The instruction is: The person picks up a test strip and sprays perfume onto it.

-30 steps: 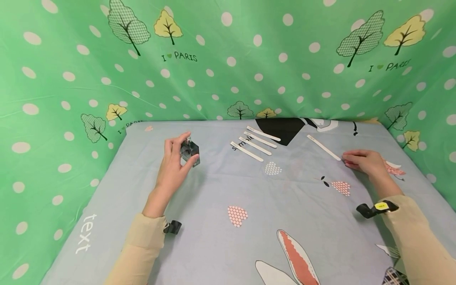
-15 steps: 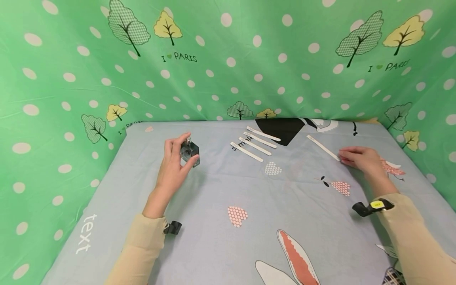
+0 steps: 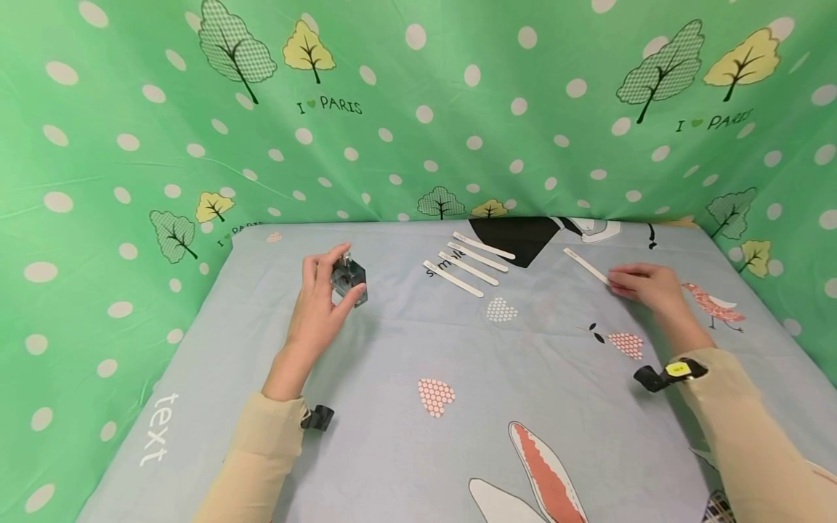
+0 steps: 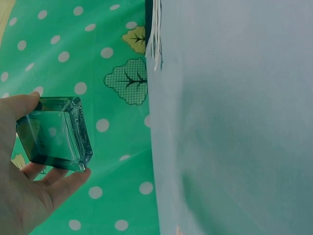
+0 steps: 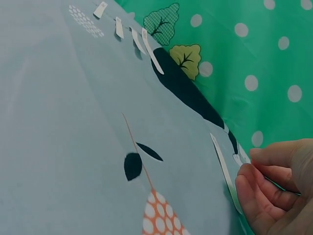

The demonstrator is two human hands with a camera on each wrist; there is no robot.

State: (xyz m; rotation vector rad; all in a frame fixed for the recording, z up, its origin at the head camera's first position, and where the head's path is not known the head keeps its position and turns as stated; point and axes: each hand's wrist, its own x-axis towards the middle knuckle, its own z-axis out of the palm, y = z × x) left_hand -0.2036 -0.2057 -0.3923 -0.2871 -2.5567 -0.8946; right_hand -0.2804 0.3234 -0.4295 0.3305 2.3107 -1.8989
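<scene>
Though farther before, fingers (image 3: 631,275) by strip (image 3: 585,266).

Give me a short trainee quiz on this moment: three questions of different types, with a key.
1. True or false: the bottle is in the right hand.
2. How many strips lie side by side in the group?
3. Which is nearest the lone strip? A) the bottle; B) the right hand; C) the printed word "text".

Key: 1. False; the left hand holds it. 2. Four. 3. B.
</scene>
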